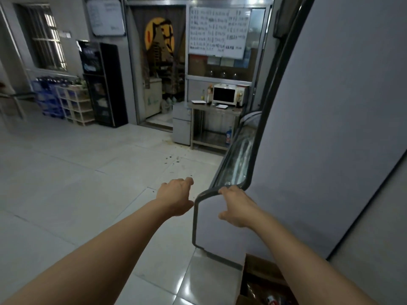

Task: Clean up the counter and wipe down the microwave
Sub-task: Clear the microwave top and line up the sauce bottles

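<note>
The microwave (224,95), white with a dark door, stands far away in the upper middle of the frame, a little to the right, on a steel counter (214,109) against the glass partition. On the counter, in front of the microwave and to its left, lie two flat white things, perhaps trays or papers; they are too small to tell. Some bottles stand beside the microwave on its left.

Both arms reach forward in the lower half of the frame. The left hand (176,195) hangs in the air above the tiled floor (77,164), its fingers loosely bent, and it holds nothing. The right hand (236,205) rests on the grey rim of a chest freezer (217,216) with a curved glass lid, at the lower middle; the fingers bend over the rim and the thumb stands apart on the white side.

I judge that the task is only at its beginning: the person is well apart from the counter and nothing is cleaned yet. No cloth is visible in either hand. The next move calls for walking across the floor to the counter, and a cloth will be needed before the wiping
</note>
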Tool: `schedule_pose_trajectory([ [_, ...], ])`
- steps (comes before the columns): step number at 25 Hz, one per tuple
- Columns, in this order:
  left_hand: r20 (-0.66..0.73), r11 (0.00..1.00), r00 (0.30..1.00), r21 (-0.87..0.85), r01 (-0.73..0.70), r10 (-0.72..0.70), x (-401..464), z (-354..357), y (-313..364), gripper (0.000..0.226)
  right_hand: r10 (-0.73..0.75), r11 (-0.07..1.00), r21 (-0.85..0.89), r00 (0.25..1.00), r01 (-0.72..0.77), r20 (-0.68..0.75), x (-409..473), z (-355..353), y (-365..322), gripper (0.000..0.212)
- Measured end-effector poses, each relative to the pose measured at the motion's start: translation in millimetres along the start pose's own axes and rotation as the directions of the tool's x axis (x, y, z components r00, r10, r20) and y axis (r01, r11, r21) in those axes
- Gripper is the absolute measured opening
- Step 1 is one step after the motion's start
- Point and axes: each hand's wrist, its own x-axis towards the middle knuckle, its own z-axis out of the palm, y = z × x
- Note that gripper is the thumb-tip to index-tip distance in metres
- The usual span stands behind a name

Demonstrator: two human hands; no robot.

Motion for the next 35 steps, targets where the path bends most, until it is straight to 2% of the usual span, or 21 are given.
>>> schedule_pose_trajectory([
  [3, -0.019, 1.0, 1.0, 0.009, -0.005, 0.005, 15.2, -17.4, -46.5, 0.057, -0.028, 0.999, -0.028, 0.999, 0.027, -0.03, 35.5, -9.9, -35.5, 0.063],
  [9, -0.003, 0.999, 1.0, 0.046, 0.003, -0.003, 71.1, -47.7, -159.9, 0.055, 0.007, 0.999, -0.034, 0.999, -0.008, -0.036, 121.8, -16.4, -118.3, 0.066],
  [17, -0.016, 0.999, 0.999, -0.011, -0.035, 0.035, 136.8, -70.6, -257.8, 0.053, 0.027, 1.0, -0.013, 0.999, -0.027, -0.021, 221.6, -8.4, -189.4, 0.07],
  [23, -0.006, 0.999, 1.0, -0.027, -0.03, 0.03, 218.6, -60.9, -300.8, 0.052, 0.007, 1.0, -0.016, 1.0, -0.007, -0.017, 319.5, -3.8, -191.4, 0.07],
  [35, 0.081, 1.0, 0.997, -0.014, 0.01, -0.009, 452.2, -45.6, -350.4, 0.05, 0.037, 0.999, 0.002, 0.999, -0.037, -0.015, 562.2, -31.9, -138.7, 0.068],
])
